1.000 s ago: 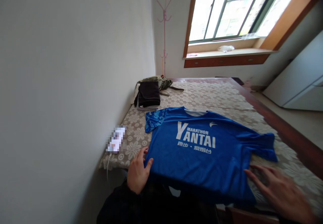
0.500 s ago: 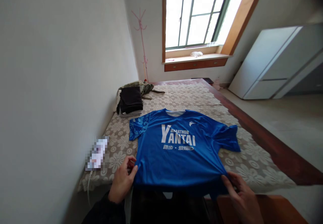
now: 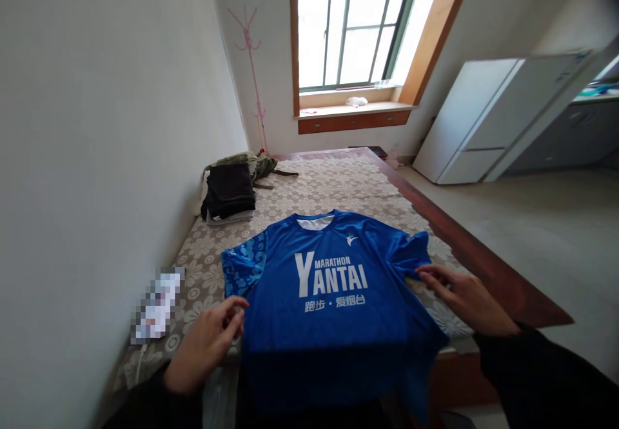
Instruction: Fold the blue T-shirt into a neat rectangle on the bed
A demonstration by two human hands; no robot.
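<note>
Blue shirt point(image 3: 333, 293) flat on bed point(image 3: 333, 187), print up, hem over near edge. L hand point(image 3: 206, 342) fingers loosely curled at left side seam; R hand point(image 3: 464, 293) fingers apart, at right sleeve. Risk: hem slides off edge, uneven pull wrinkles fabric

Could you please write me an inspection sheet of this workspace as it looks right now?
Surface: bed with a flowered cover, wooden frame.
Job's things: blue shirt lying flat, print up, hem hanging over the near edge.
Clutter: dark folded clothes by the wall; blurred flat item at the near left.
Hands: left hand at the shirt's left side; right hand at its right sleeve; grip unclear.
Cables: white cable below the blurred item.
Surroundings: window, pink coat stand, white cabinet.
</note>
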